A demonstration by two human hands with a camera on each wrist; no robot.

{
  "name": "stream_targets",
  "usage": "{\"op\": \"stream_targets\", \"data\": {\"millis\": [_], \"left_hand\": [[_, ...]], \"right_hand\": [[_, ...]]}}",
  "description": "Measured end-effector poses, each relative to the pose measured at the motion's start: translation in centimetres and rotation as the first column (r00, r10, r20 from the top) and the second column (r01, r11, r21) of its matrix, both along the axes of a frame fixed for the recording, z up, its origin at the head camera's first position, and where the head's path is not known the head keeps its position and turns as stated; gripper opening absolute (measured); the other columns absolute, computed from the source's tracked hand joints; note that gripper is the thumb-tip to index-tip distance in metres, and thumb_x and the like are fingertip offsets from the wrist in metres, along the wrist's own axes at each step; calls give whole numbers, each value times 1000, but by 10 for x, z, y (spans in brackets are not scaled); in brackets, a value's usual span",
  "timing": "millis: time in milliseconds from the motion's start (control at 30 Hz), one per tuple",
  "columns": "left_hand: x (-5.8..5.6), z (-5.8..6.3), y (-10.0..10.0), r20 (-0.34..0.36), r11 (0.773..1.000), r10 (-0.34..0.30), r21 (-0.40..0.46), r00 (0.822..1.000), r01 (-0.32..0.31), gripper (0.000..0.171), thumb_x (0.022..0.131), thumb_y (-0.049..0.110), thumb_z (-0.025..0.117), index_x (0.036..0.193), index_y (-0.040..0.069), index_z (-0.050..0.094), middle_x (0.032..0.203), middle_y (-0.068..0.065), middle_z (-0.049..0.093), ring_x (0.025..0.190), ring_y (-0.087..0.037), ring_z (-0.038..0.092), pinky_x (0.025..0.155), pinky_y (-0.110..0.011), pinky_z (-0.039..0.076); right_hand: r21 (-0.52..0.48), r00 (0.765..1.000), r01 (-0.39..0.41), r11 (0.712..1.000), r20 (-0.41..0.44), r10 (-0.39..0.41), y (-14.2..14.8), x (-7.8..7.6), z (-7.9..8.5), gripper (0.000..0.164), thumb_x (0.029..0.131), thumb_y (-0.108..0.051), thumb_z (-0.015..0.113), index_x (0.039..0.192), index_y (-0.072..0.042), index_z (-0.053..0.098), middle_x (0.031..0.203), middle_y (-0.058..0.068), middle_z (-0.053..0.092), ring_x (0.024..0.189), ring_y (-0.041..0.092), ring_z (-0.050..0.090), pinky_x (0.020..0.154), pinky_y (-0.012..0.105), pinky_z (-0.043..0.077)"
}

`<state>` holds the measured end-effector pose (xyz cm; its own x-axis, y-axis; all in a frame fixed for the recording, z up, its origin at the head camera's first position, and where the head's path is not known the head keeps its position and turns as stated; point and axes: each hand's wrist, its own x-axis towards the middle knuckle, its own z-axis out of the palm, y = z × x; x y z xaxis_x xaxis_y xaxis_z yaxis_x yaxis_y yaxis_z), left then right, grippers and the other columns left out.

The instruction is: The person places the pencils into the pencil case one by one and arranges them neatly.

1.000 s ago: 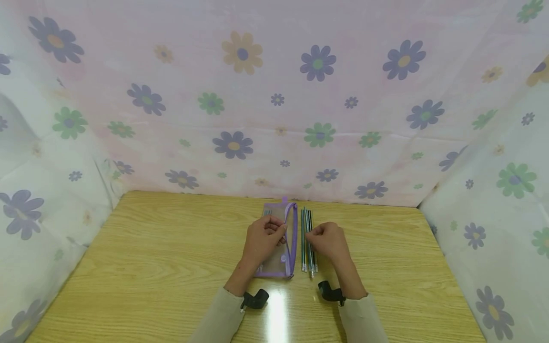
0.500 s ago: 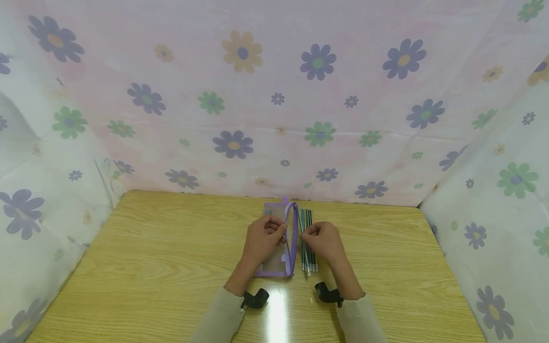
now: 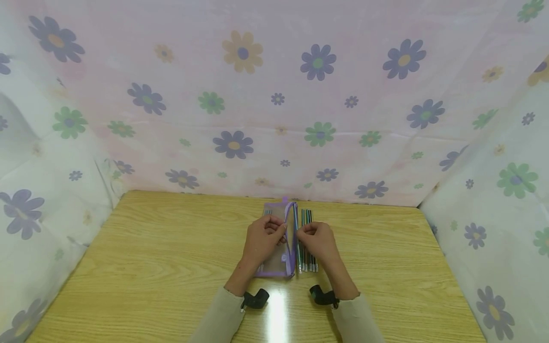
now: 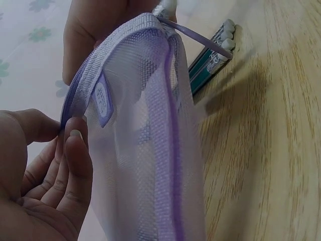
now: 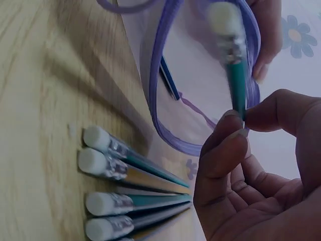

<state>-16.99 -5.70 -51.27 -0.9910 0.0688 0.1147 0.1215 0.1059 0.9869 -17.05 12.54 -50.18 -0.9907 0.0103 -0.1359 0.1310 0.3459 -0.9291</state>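
A purple-edged mesh pencil case (image 3: 274, 264) lies on the table, its zip side gaping toward the right. My left hand (image 3: 265, 238) pinches the zipper edge (image 4: 75, 95) between thumb and fingers and holds the mouth apart. With thumb and fingertips, my right hand (image 3: 318, 239) pinches a green pencil (image 5: 236, 85) with a white eraser end, beside the case's opening. Several more pencils (image 3: 310, 264) with white erasers lie side by side under and past the right hand. Inside the case, part of a dark blue pencil (image 5: 169, 78) shows through the opening.
The wooden table (image 3: 171, 247) spreads out on both sides. A flowered curtain (image 3: 274, 119) hangs behind and at both sides of it. Black wrist cameras (image 3: 256, 299) sit at both cuffs.
My right hand has lifted a pencil off the row and carried it left to the case's opening. The left hand has stayed in place on the zipper edge.
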Motion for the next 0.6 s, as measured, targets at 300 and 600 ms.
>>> {"op": "stream_targets", "data": {"millis": [300, 600], "left_hand": [[-1, 0, 1, 8, 1000, 8, 19, 1000, -8, 8, 98, 6, 76, 101, -1, 72, 84, -15, 74, 67, -29, 74, 59, -36, 65], [-1, 0, 0, 8, 1000, 0, 3, 1000, 0, 8, 99, 7, 74, 102, -1, 72, 84, -12, 74, 65, -20, 74, 58, -30, 64]], "right_hand": [[-124, 1000, 27, 992, 19, -25, -7, 0, -3, 12, 91, -4, 67, 94, 5, 75, 72, 11, 70, 61, 17, 65, 56, 28, 58], [-124, 999, 45, 991, 11, -44, -11, 1, -5, 13, 94, -4, 67, 97, 6, 75, 73, 13, 71, 60, 17, 65, 55, 26, 58]]}}
